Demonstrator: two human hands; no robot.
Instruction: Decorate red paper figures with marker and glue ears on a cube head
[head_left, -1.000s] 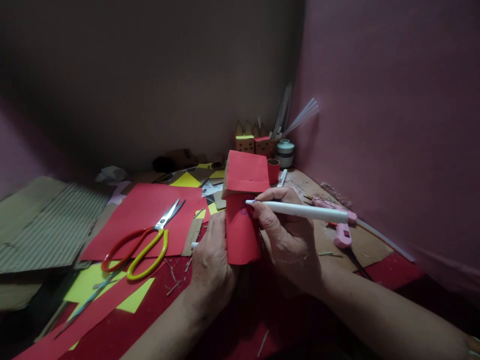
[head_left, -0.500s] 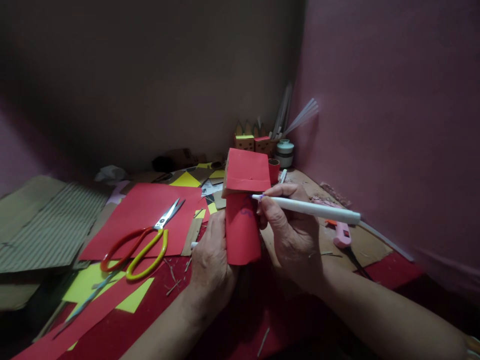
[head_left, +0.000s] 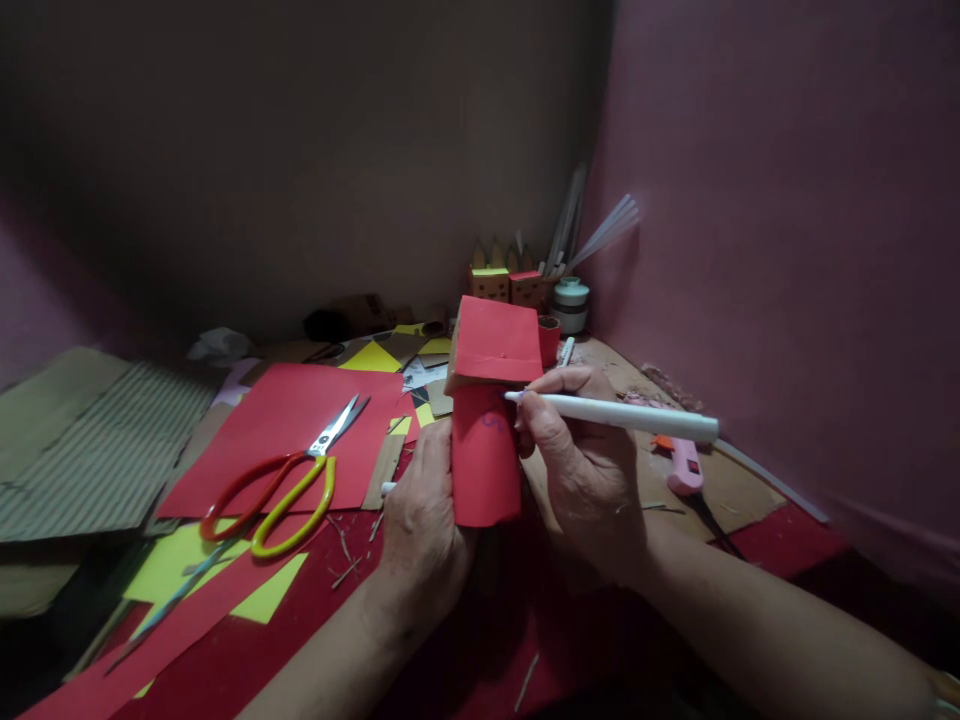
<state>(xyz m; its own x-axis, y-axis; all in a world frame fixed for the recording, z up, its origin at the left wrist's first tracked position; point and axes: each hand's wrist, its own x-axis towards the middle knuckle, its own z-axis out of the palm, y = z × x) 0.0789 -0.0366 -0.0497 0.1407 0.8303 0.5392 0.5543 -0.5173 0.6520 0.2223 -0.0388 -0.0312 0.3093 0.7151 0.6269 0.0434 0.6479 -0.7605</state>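
My left hand [head_left: 424, 505] is closed around the left side of a red paper-covered cardboard figure [head_left: 486, 470], with a boxy top part over a rounded lower part. Its fingertips are hidden behind the figure. Between thumb and fingers, my right hand [head_left: 585, 460] pinches a white marker pen [head_left: 637, 415]. The pen's tip touches the figure's lower part just beneath the box, beside some dark purple curly marks. A white pen-like end [head_left: 388, 488] shows at the left hand's edge; what it belongs to is hidden.
Scissors with red and yellow handles [head_left: 292, 480] lie on red paper [head_left: 262, 420] at left, near yellow scraps and corrugated cardboard [head_left: 105, 450]. A pink glue gun [head_left: 684, 468] lies right. Behind stand small cardboard figures [head_left: 506, 287] and a lidded jar [head_left: 571, 305].
The marker's back end has dipped slightly, and a little more purple marking shows beneath the boxy top. The left hand keeps its hold on the figure.
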